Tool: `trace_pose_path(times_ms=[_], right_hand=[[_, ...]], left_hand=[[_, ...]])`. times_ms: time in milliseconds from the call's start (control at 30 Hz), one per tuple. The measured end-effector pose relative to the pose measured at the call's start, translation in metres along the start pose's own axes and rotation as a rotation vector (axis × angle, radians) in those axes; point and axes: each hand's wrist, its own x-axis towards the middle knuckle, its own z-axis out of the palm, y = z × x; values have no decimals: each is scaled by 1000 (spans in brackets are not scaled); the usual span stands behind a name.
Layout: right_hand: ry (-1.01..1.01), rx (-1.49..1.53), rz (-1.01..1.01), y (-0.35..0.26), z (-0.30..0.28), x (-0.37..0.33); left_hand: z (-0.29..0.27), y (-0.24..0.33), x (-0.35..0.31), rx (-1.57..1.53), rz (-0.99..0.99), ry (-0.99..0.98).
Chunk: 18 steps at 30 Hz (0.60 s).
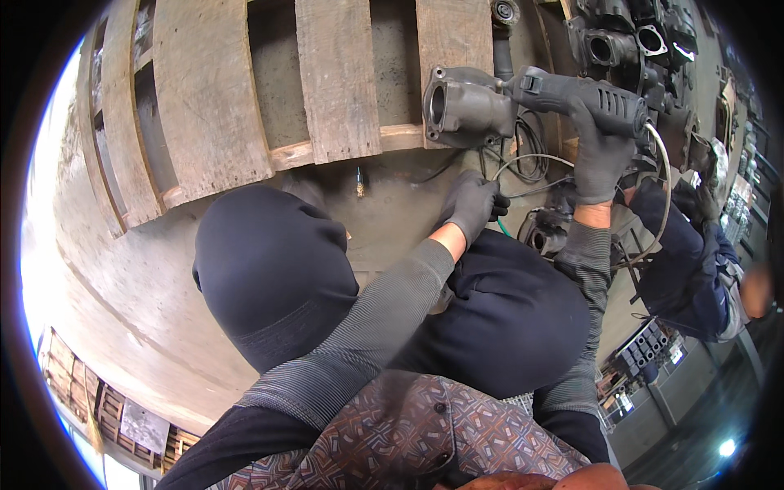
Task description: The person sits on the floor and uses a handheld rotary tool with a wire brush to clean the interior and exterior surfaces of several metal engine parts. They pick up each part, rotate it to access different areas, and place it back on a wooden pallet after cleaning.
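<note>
My right hand [601, 159], in a dark grey glove, is closed around the rear body of a corded power grinder [563, 91] with vent slots. The grinder's front end reaches a grey cast metal housing [478, 114] with a round bore, at the pallet's near edge. Whether the tool touches the casting I cannot tell. My left hand [472, 204], gloved too, is below the casting, over my right knee. Its fingers are curled, and what they hold, if anything, is hidden; a bit of green line shows beside them. A pale cable [665, 188] runs from the grinder's rear.
A wooden pallet [204, 90] lies ahead. Coiled dark cable [532, 151] lies beyond my hands. Several metal castings [604, 49] are stacked at the far right, and another [545, 233] sits beside my right knee. A small brass-coloured fitting [359, 184] lies on the floor. Another person [686, 253] bends at right.
</note>
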Motion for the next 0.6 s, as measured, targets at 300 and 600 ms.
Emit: trace_pose_path(times_ms=[300,600], right_hand=[[-21,-92,-27,3,-5,-4],[-7,-72,5,1,-2,3]], left_hand=[[2,5,-4,-21,25,18],[6,3,-5,-8,1,14]])
